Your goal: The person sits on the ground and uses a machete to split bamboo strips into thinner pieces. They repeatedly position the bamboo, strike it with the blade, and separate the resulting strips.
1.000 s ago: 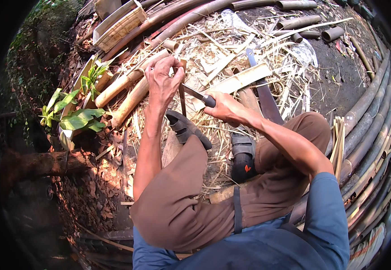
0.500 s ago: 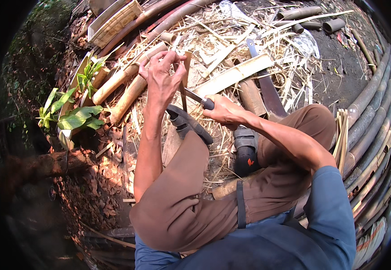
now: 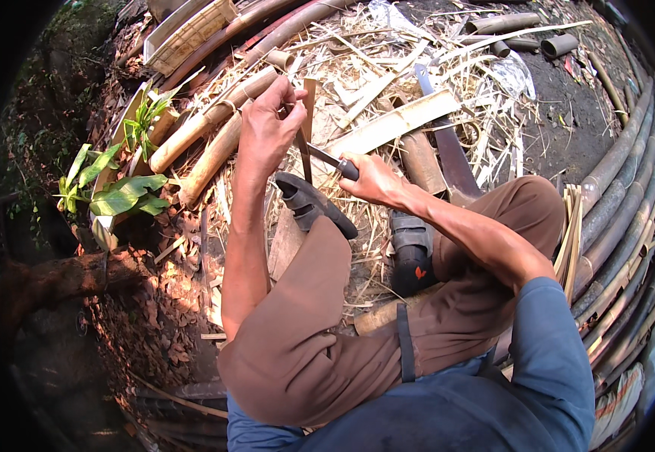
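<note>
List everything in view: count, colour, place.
knife: one, black handle, centre
upright strip: one, brown, centre
split piece: one, pale, centre
long tool: one, dark, centre
shavings: many, pale, upper centre
logs: several, tan, left
crate: one, cream, upper left
plants: several, green, left
plastic: some, clear, top right
tubes: several, grey, top right
poles: many, grey, right
thin strips: bundle, yellowish, right
shoes: two, dark, centre
trousers: one, brown, bottom
shirt: one, blue, bottom
left hand: one, bare, beside upright strip
right hand: one, bare, gripping knife

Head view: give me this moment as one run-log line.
left hand: at upright brown strip, grip unclear | right hand: closed around knife handle | blade: toward strip, contact unclear | pale bamboo piece: amid shavings
</note>
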The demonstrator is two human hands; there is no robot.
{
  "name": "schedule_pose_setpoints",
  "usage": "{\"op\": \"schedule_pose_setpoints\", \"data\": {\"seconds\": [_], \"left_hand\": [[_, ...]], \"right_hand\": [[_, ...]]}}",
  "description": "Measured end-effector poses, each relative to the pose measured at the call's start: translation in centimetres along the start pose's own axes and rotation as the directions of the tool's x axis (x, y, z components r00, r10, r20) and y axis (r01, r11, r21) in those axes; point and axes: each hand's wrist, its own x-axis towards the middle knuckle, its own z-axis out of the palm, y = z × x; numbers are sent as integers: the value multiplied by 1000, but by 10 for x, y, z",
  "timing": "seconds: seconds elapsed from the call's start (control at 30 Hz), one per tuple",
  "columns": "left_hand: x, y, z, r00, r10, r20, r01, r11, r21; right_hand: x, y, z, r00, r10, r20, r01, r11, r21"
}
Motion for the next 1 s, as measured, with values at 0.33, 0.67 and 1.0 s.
{"op": "schedule_pose_setpoints", "data": {"seconds": [0.33,0.67,1.0], "left_hand": [[-2,-12,6,997,-80,-19,79,996,-34],[-22,-30,-8,887,-357,-294,209,876,-434],[-50,-17,-10,868,-266,-420,161,950,-269]], "right_hand": [[-9,-1,-3,963,177,203,-211,964,162],[-14,-39,29,913,110,394,-291,851,437],[-32,-29,57,994,-106,30,109,986,-127]]}}
